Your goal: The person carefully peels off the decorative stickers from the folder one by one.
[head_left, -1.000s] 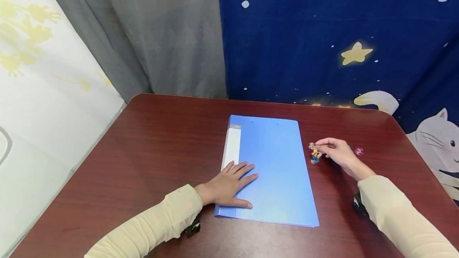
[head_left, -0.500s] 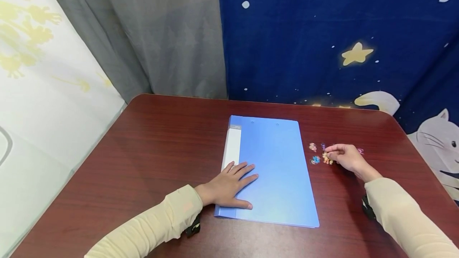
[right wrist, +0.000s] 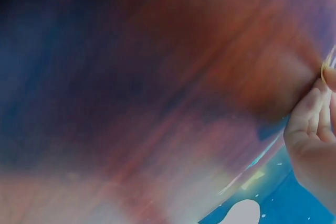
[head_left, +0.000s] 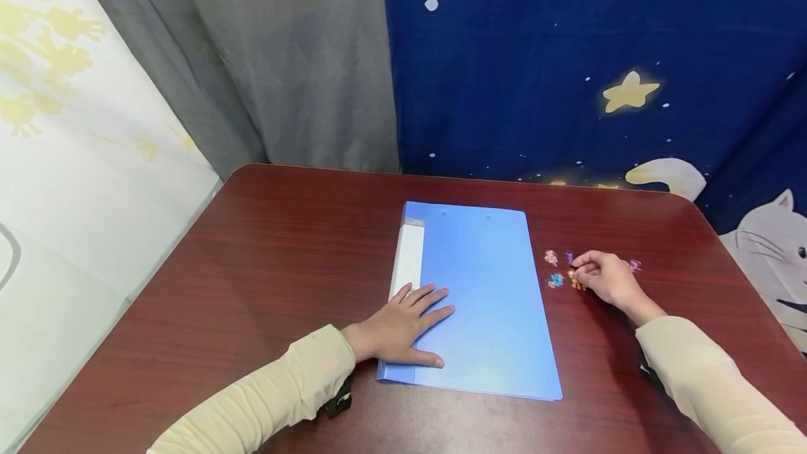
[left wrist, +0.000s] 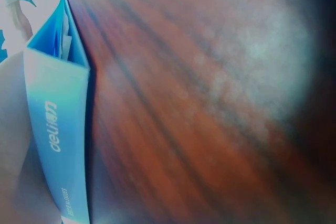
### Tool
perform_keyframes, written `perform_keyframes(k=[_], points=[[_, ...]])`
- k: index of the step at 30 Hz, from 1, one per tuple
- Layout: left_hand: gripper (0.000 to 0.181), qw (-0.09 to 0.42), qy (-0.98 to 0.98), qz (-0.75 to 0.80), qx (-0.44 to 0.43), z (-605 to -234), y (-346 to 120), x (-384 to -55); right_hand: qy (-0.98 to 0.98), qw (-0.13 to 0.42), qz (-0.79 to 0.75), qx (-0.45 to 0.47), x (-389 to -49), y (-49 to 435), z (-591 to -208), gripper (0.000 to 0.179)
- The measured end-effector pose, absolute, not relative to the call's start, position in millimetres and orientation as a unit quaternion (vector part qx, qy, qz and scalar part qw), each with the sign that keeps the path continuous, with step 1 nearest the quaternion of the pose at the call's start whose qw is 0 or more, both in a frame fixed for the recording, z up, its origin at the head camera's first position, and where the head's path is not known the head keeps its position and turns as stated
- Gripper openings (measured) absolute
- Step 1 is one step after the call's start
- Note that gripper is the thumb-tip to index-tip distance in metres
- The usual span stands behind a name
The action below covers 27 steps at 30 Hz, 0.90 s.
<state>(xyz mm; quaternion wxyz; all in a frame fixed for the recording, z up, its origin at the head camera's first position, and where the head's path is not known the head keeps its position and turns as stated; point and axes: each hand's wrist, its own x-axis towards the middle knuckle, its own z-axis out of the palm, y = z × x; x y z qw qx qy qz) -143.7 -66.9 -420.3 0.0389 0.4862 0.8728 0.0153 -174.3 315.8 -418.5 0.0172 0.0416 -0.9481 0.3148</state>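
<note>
A blue folder [head_left: 479, 300] with a white spine label lies closed on the table. My left hand [head_left: 398, 328] rests flat across its lower left, fingers spread. The left wrist view shows the folder's spine [left wrist: 58, 129] edge-on, with "deli" lettering. Right of the folder, my right hand [head_left: 608, 279] pinches a small flat orange-yellow cartoon figure [head_left: 575, 281] between thumb and fingers, low over the table. In the right wrist view a thin clear edge [right wrist: 324, 70] shows at the fingertips of my right hand [right wrist: 310, 129]; most of that figure is out of frame.
Around the right hand lie a pink figure [head_left: 551, 258], a blue figure [head_left: 555, 280], a purple figure [head_left: 570, 257] and a magenta figure [head_left: 635, 266]. A grey curtain [head_left: 302, 54] and a starry blue curtain [head_left: 504, 76] hang behind the brown table [head_left: 284, 244].
My right hand has moved right with the orange-yellow figure, away from the pink and blue ones, then stayed nearly in place beside the purple one. The left hand has not moved.
</note>
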Motion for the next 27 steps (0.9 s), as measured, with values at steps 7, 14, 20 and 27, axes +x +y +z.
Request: perform_keyframes(k=[7,14,20,27], points=[[0.078,0.043,0.874,0.011,0.485,-419,-67,-143,-0.953,0.053,0.292,0.058,-172,315,-422,0.009],[0.078,0.045,0.875,0.013,0.483,-418,-67,-142,-0.961,0.050,0.265,0.064,-169,313,-418,0.004],[0.078,0.039,0.874,0.015,0.483,-418,-68,-142,-0.961,0.039,0.265,0.068,-162,312,-414,0.005],[0.079,0.051,0.876,0.012,0.479,-418,-67,-142,-0.963,0.037,0.262,0.061,-153,311,-416,0.003]])
